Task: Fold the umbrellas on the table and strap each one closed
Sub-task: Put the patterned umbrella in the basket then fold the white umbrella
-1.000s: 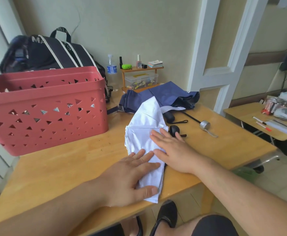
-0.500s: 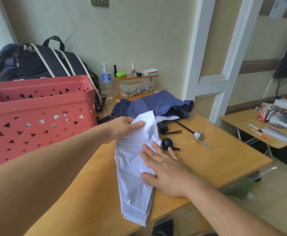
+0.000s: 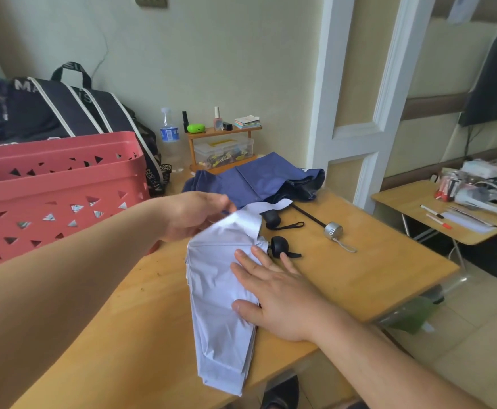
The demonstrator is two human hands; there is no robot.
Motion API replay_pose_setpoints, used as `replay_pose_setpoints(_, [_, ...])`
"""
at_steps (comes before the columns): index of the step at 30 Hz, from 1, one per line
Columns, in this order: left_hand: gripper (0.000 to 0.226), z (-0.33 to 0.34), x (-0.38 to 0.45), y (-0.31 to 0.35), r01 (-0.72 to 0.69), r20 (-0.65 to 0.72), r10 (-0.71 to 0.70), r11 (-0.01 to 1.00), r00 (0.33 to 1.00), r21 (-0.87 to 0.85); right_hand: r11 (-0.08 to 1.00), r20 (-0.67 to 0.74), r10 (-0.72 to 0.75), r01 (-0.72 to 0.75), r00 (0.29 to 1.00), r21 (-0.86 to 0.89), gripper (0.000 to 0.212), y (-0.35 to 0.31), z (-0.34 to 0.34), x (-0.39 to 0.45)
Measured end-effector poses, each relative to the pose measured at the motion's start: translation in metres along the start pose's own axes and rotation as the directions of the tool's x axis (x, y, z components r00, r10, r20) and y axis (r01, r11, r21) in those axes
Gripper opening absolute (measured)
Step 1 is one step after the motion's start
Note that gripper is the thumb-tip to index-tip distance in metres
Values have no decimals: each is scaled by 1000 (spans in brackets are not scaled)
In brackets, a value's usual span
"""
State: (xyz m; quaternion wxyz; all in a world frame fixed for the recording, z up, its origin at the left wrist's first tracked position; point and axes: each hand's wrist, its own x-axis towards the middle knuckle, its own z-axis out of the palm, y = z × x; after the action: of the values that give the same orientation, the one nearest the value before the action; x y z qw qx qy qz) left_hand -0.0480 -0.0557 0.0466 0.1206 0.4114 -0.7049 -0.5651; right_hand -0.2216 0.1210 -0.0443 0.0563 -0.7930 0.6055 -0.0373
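A pale lilac umbrella [image 3: 220,314] lies flattened lengthwise on the wooden table [image 3: 359,278], its black round handle [image 3: 279,246] at the far end. My right hand [image 3: 274,293] presses flat on its canopy, fingers straight. My left hand [image 3: 194,214] pinches the far edge of the canopy and lifts that fold. Behind it lies a navy blue umbrella [image 3: 259,178], loosely bunched, with a black shaft and a silver end cap [image 3: 333,230] on the table.
A red perforated basket [image 3: 55,190] stands at the left, a black bag [image 3: 64,110] behind it. A spray bottle [image 3: 169,134] and small wooden shelf [image 3: 223,143] stand by the wall. A second desk [image 3: 448,211] with clutter is at the right.
My left hand left the near part of the canopy, reached to its far edge and took hold of the fold. My right hand stayed pressing on the fabric.
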Motion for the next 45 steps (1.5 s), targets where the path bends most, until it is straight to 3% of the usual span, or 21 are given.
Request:
replay_pose_setpoints(1, [18,1,2,-2,-27,-11,28,999,1000,39,1000,-2,-1,1,1000,2,73,0,0,0])
replay_pose_setpoints(4, [56,2,3,-8,-56,-47,83,908,995,414,1000,-5,1,-1,1000,8,73,1,0,0])
replay_pose_setpoints(7, [40,2,10,-7,-27,-127,220,589,967,808,1000,-3,1,-1,1000,11,73,1,1,1])
replay_pose_setpoints(9, [29,7,11,-3,34,-160,258,434,953,900,1000,-6,0,0,1000,19,73,1,1,1])
replay_pose_setpoints(10, [26,9,10,-2,56,-186,284,409,941,911,1000,-4,1,-1,1000,24,73,1,1,1])
replay_pose_setpoints(11, [23,11,10,-1,70,-223,328,420,918,905,1000,0,2,-2,1000,26,73,1,1,0])
replay_pose_setpoints(12, [20,12,9,0,83,-304,373,504,877,860,1000,6,1,-1,1000,27,73,1,1,0])
replay_pose_setpoints(14, [28,6,10,5,24,-540,429,767,724,642,999,16,-1,1,1000,32,72,1,0,0])
replay_pose_setpoints(16, [40,-6,12,13,-85,-727,360,919,585,386,999,25,2,-3,1000,41,72,1,0,0])
replay_pose_setpoints(17, [42,-12,12,16,-123,-759,314,946,570,299,999,30,4,-6,1000,43,72,1,0,0])
replay_pose_setpoints(21, [43,-17,2,18,-186,-755,224,973,616,136,999,30,10,-12,999,39,71,1,1,1])
replay_pose_setpoints(24, [9,-5,-4,13,-116,-631,136,991,764,73,999,31,11,-12,999,43,71,1,3,2])
replay_pose_setpoints(25, [20,-3,-4,10,-53,-573,78,997,816,61,999,26,10,-11,1000,41,71,2,3,2])
replay_pose_setpoints(27, [32,-2,0,4,4,-510,68,990,857,137,999,25,6,-7,1000,40,71,2,2,2])
replay_pose_setpoints(30, [15,-6,1,3,-108,-465,232,954,854,278,999,22,4,-5,1000,50,71,2,2,2])
replay_pose_setpoints(32, [49,-7,-2,4,-166,-385,292,930,876,328,999,22,2,-4,1000,49,71,2,2,2])
replay_pose_setpoints(33, [51,-7,-3,5,-185,-382,308,927,871,325,999,24,2,-3,1000,48,71,2,1,2])
replay_pose_setpoints(36, [28,-4,-4,13,-274,-443,370,924,817,267,999,32,2,-4,999,50,71,1,0,1])
replay_pose_setpoints(40, [30,-16,-2,23,-278,-647,253,958,719,67,998,36,14,-16,999,65,70,2,1,2])
replay_pose_setpoints(45, [31,-18,0,22,-219,-652,76,966,755,-141,998,46,14,-17,999,64,68,1,2,4])
